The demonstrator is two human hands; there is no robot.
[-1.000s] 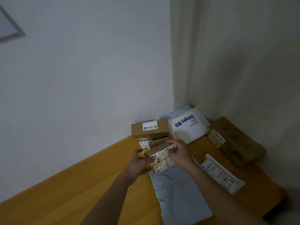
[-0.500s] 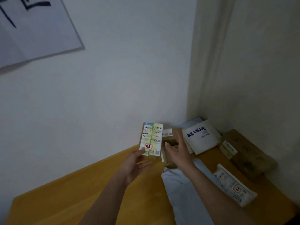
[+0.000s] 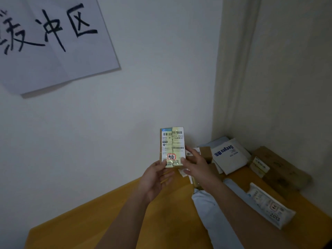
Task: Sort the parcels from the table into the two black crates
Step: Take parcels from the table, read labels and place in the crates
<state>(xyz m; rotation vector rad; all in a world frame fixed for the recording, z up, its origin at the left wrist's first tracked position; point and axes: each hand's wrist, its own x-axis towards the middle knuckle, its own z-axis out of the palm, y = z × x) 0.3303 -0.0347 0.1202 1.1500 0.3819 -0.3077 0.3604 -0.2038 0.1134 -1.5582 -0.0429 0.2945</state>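
Above the wooden table (image 3: 125,221), left hand (image 3: 154,178) and right hand (image 3: 195,166) are pinching a small labelled parcel (image 3: 172,146) upright by its lower corners.

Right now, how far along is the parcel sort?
Done: nothing visibly; no black crate is in view.
In hand: both hands, left hand and right hand, hold a small labelled box upright, label facing the camera.
Left: white Deeyeo mailer, long brown carton, white labelled bag, pale blue bag on the table.
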